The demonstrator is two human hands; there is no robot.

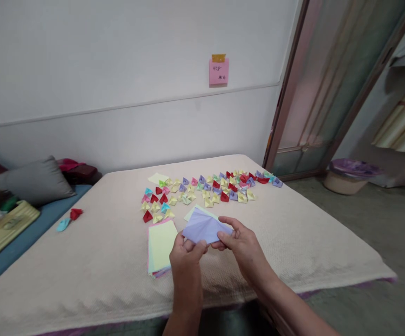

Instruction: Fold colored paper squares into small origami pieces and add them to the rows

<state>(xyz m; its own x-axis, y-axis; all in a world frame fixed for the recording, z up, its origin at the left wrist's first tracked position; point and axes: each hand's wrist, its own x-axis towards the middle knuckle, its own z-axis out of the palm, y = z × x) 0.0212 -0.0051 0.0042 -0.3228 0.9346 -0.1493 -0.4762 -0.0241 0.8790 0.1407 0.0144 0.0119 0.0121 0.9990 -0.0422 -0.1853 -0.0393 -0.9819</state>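
A folded sheet of lavender paper (204, 225), roughly a triangle with crease lines across it, is held up between both hands above the near part of the table. My left hand (187, 254) pinches its lower left edge, thumb in front. On its right corner, my right hand (235, 238) grips with the thumb on top and fingers behind. A pale sheet (191, 212) shows partly behind the folded paper. Beside my left hand lies a stack of coloured paper (162, 247), pale yellow on top. Farther back, many small folded paper boats (216, 186) stand in uneven rows.
Two folded pieces, red (75, 213) and blue (63, 225), lie apart at the left of the cloth-covered table (111, 252). A grey cushion (45, 182) rests beyond the left edge. A pink note (219, 72) is taped to the wall. A lined bin (347, 176) stands right.
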